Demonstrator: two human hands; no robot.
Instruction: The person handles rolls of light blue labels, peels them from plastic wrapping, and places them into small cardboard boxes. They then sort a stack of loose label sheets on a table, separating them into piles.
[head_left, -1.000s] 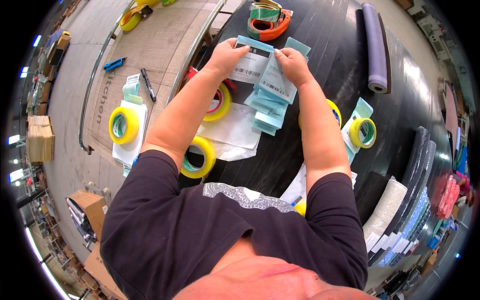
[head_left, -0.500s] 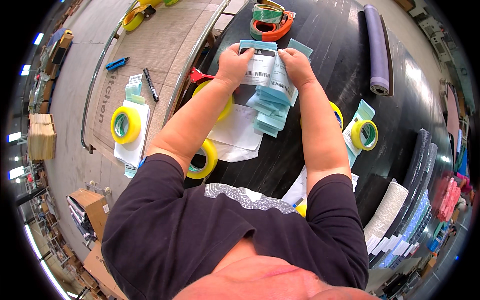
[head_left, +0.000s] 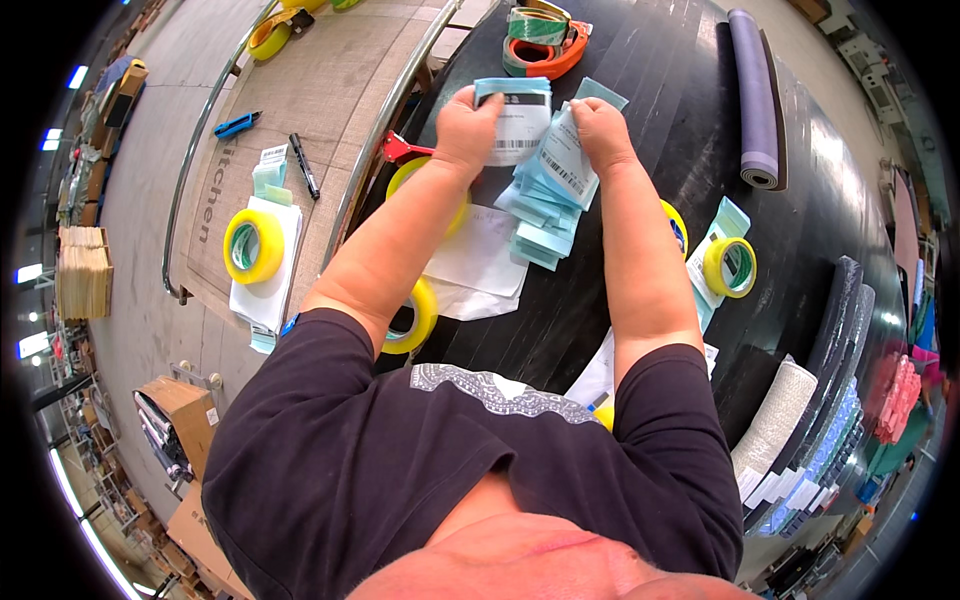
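Observation:
My left hand (head_left: 468,130) is closed on a stack of shipping labels (head_left: 520,128), white-faced with pale blue backing, thumb lying on top. Beside it, my right hand (head_left: 604,135) pinches the upper part of another label (head_left: 567,160), which hangs tilted over a fanned pile of pale blue labels (head_left: 545,225). A gap shows between the left-hand stack and the right-hand label. Under my left forearm lie white sheets (head_left: 478,260) and two yellow tape rolls, the nearer one (head_left: 420,318) partly covered by the arm.
An orange tape dispenser (head_left: 545,60) stands beyond my hands. Another yellow tape roll (head_left: 730,267) rests on labels at right, near a rolled purple mat (head_left: 755,110). On the cardboard at left lie a blue cutter (head_left: 237,125), a black marker (head_left: 304,166) and a tape roll (head_left: 254,246) on papers.
My right hand has drawn its label slightly right, apart from the stack in my left hand. The gap between them has widened; the left hand stays almost in place.

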